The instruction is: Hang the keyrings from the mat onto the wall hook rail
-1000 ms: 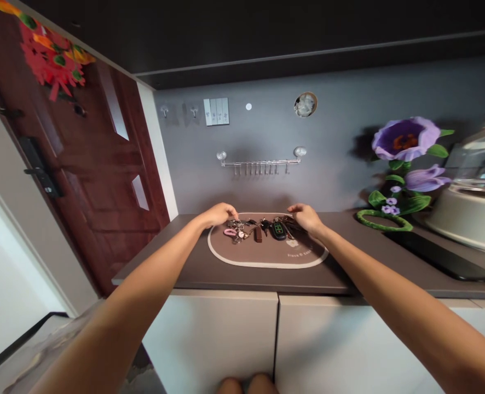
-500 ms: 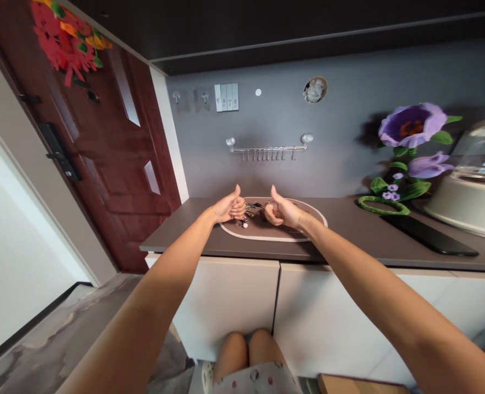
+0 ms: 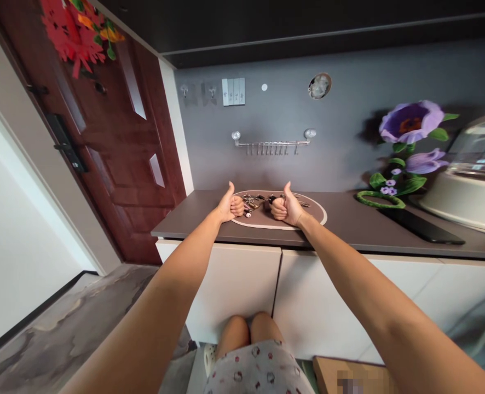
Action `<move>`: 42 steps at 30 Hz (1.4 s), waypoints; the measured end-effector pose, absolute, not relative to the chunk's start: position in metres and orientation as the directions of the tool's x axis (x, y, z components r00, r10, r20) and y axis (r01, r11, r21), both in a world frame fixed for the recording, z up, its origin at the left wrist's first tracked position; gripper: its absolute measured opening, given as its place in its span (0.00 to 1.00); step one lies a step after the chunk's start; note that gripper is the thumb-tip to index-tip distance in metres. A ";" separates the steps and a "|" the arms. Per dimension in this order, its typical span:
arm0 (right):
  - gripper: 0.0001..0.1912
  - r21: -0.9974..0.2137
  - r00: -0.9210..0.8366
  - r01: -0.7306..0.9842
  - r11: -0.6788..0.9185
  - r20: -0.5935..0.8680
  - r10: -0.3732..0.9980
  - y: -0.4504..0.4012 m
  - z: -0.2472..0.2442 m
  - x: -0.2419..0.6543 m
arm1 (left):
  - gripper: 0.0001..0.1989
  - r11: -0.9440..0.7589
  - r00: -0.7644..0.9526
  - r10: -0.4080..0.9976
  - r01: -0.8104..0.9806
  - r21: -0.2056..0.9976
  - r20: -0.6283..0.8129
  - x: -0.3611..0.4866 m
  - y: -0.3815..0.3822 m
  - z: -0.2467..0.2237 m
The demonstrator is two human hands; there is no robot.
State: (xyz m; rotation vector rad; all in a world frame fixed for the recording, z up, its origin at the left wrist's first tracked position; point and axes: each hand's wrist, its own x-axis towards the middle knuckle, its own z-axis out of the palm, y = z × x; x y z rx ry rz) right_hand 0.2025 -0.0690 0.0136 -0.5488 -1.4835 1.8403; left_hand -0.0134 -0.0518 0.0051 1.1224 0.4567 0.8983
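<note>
Both of my arms reach forward over the counter. My left hand point(image 3: 232, 204) is a fist with the thumb pointing up, at the left end of an oval brown mat point(image 3: 263, 221) with a pale rim. My right hand point(image 3: 287, 207) makes the same thumb-up fist over the mat's right part. Nothing shows in either fist. Between them on the mat lies a cluster of small metal pieces that look like keys point(image 3: 251, 203), with a small pale round piece at the front. Part of the cluster is hidden behind my right hand.
A hook rail point(image 3: 272, 144) is fixed to the grey wall above the mat. On the right stand purple artificial flowers point(image 3: 410, 123), a black phone-like slab point(image 3: 425, 225) and a pale domed appliance point(image 3: 468, 200). A red-brown door point(image 3: 123, 180) is at left; a dark shelf point(image 3: 308, 27) overhangs.
My hands have moved slightly apart, the right one to the right, and both fists look squarer with thumbs still up. The camera view has shifted a little. Objects on the counter stay put.
</note>
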 end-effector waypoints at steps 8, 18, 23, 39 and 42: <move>0.35 -0.984 -0.593 -0.171 -0.046 0.066 0.803 -0.071 0.019 0.194 | 0.31 0.086 0.572 0.806 -0.365 0.927 0.150 -0.012 -0.050 0.008; 0.20 -0.939 -0.120 -0.165 0.301 0.322 0.939 -0.039 0.050 0.159 | 0.12 -0.374 0.229 0.887 -0.148 0.915 0.400 -0.004 -0.020 0.042; 0.09 -0.915 0.097 -0.051 0.399 0.393 0.914 -0.009 0.046 0.150 | 0.10 -0.460 0.071 0.888 0.131 0.878 0.454 0.001 0.005 0.043; 0.11 -0.451 -0.242 0.691 0.566 0.593 0.768 0.012 0.012 0.154 | 0.05 -0.642 0.372 0.726 0.667 0.378 0.578 -0.023 0.025 0.013; 0.11 -0.433 -0.242 0.726 0.534 0.567 0.788 0.011 0.011 0.153 | 0.05 -0.644 0.414 0.738 0.667 0.375 0.533 -0.026 0.028 0.010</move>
